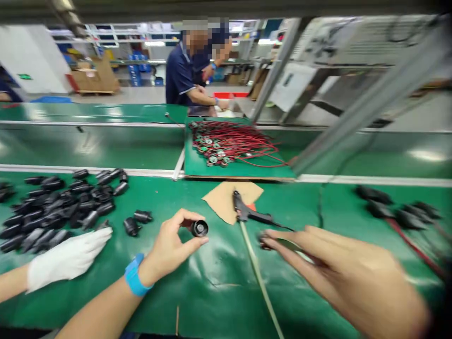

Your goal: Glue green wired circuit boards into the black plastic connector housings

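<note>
Black and pistol-shaped, the glue gun lies on a scrap of tan cardboard on the green-topped counter, a long pale flexible rod running from it toward the worker. To the gun's left and a bit nearer the worker, I see the left hand raised above the counter, its forearm slanting in from the lower left with a bright blue band around the wrist. Its index finger curls over the top and its thumb reaches across below, both clamped on a short black cylindrical part whose round open end shows a grey centre. The right hand comes in from the gun's right, nearer the worker, stretched leftward, thumb and fingertips pinched on a small dark piece just below the gun's handle; motion blur hides its exact shape. Well to the gun's left, a co-worker's white-gloved hand reaches beside a heap of ribbed black parts. Beyond the gun, a green board carries a bundle of thin red wires.
</note>
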Available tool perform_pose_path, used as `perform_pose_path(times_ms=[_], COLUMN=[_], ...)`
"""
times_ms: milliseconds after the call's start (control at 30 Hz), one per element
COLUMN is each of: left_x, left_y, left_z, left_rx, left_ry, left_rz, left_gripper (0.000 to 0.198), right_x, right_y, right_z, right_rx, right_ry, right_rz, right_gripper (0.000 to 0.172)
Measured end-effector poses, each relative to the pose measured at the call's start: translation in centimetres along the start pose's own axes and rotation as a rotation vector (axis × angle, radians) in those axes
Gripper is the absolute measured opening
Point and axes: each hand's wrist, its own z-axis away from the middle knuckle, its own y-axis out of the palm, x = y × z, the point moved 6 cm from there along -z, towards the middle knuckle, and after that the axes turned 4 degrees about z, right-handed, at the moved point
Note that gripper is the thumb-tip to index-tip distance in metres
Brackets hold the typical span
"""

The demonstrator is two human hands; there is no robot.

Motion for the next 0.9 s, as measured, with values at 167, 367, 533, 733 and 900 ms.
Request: perform_pose_path(times_ms=[167, 367, 533, 733, 900], left_x=[-0.2, -0.3, -0.4, -0.1, 0.6], left_y=[2.1, 2.9, 3.3, 2.9, 3.0], left_z=[0.9, 1.0, 1.1, 1.1, 0.8], left_rx=[0.042, 0.055, 0.158, 0.197, 0.218], left_ry=[0.069, 0.141, 0.165, 0.112, 0.023], left_rz=[-0.081, -0.192, -0.220, -0.185, -0.090], left_gripper=[0.032, 0.025, 0.031, 0.032, 0.030], right_x=[2.4, 2.3, 2.1, 0.8, -0.1], right_y=[5.2, 9.5, 10.6, 11.6, 12.0], right_z=[-2.3, -2.0, -2.1, -1.9, -1.6], right_rx=[-0.031, 0.035, 0.024, 0.159, 0.287], right_ry=[0.137, 0.214, 0.185, 0.261, 0.353], right_rz=[-0.293, -0.550, -0.458, -0.528, -0.657], right_gripper=[0.015, 0.022, 0.027, 0.021, 0.025])
